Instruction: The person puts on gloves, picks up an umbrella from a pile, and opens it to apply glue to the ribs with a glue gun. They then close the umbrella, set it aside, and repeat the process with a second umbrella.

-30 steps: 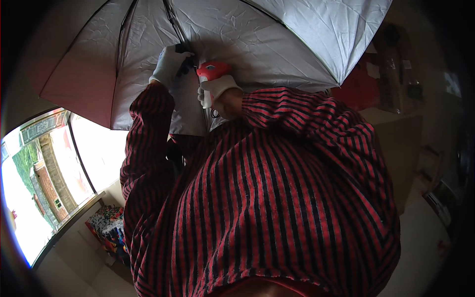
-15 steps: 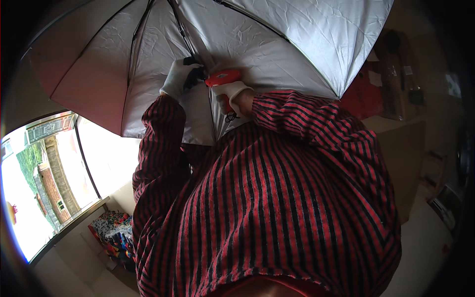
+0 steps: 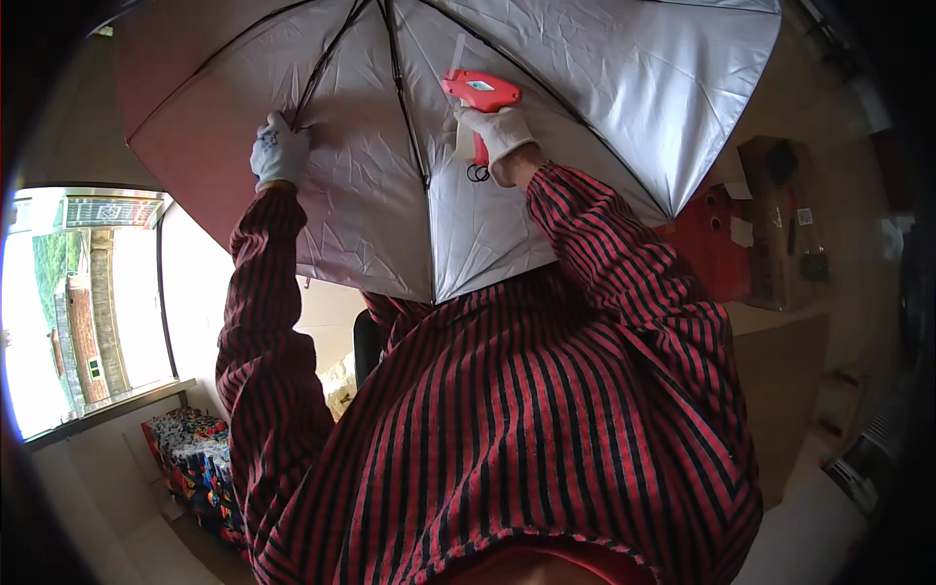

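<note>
An open umbrella (image 3: 361, 175) with a silver-grey inner side spreads in front of me, its dark ribs running up and away. My left hand (image 3: 280, 153), in a white glove, is closed at one of the dark ribs (image 3: 314, 83) on the left; the fingertips are partly hidden. In front of the middle panel, my right hand (image 3: 503, 134), also gloved, is wrapped around the handle of a red tagging gun (image 3: 492, 93). A translucent strip (image 3: 458, 56) sticks up from the gun's nose, and a thin black loop (image 3: 477, 174) hangs below its handle.
On the right, a red box-like item (image 3: 717, 249) and a cardboard box (image 3: 790, 239) rest on a surface. A bright window (image 3: 117, 302) is at the left, with a heap of colourful items (image 3: 190, 444) below it.
Both hands have moved apart and farther from me. The left went to a rib further left; the right carried the tagging gun up and right. The umbrella has shifted slightly rightward.
</note>
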The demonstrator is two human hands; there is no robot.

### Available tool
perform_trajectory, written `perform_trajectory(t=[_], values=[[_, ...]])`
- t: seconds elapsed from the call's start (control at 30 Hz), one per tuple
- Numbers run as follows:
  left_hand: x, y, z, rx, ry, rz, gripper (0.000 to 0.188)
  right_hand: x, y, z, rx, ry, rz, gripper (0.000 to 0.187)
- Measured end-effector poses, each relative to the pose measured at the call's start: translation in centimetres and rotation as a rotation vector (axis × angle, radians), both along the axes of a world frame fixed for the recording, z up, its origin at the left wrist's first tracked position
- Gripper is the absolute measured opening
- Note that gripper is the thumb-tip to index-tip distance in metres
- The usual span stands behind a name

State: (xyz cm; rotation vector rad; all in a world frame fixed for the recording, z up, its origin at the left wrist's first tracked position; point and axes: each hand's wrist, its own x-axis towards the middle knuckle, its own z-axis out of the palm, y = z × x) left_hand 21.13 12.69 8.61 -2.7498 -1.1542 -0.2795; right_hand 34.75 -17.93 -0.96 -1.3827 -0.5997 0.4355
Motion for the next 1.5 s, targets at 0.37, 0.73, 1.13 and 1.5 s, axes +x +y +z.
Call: perform_trajectory(t=[0.37,0.73,1.13,1.5], values=[[7.0,-13.2,-1.3,-0.539,-0.661,-0.428,0.032,1.8,5.3,7.2,-0.404,0.091,-0.291,0.048],[7.5,-11.8,-3.7,-0.768,-0.710,-0.369,0.023,-0.5,5.3,5.4,-0.351,-0.011,-0.260,0.041],[7.8,-12.5,-3.5,-0.714,-0.708,-0.392,0.019,0.7,5.3,5.6,-0.381,0.085,-0.111,0.037],[7.8,-12.2,-4.6,-0.749,-0.770,-0.371,0.018,2.2,4.8,5.5,-0.591,-0.197,0.077,0.026]])
